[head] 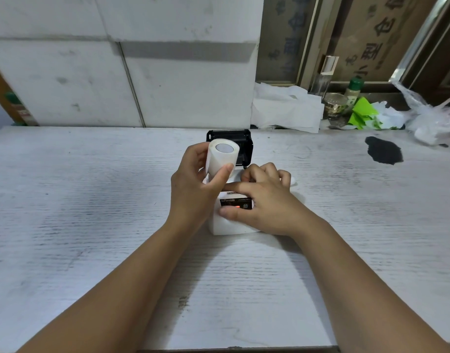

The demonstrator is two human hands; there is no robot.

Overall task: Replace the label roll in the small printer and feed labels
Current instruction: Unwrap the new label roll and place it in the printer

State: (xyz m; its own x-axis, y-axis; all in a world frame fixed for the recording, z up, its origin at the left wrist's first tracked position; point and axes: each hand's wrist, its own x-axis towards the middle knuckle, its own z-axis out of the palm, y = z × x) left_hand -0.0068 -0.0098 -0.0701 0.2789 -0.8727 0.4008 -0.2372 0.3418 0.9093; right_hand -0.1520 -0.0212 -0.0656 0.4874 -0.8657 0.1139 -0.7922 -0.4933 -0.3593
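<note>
A small white printer [226, 226] stands in the middle of the table, its black lid [235, 138] tilted open toward the wall. A red light glows on its dark front panel [235, 203]. My left hand [195, 189] grips a white label roll [220, 159] and holds it upright just above the printer's left side, one round end facing up. My right hand [262, 200] rests on top of the printer, thumb against the front, index finger stretched left toward the roll. The roll bay is hidden behind my hands.
The whitewashed table [91, 212] meets a white block wall. At the back right lie crumpled white paper [285, 110], a jar and bottle [335, 104], green scraps [363, 113] and a plastic bag [432, 118]. A dark stain [383, 154] marks the table's right side.
</note>
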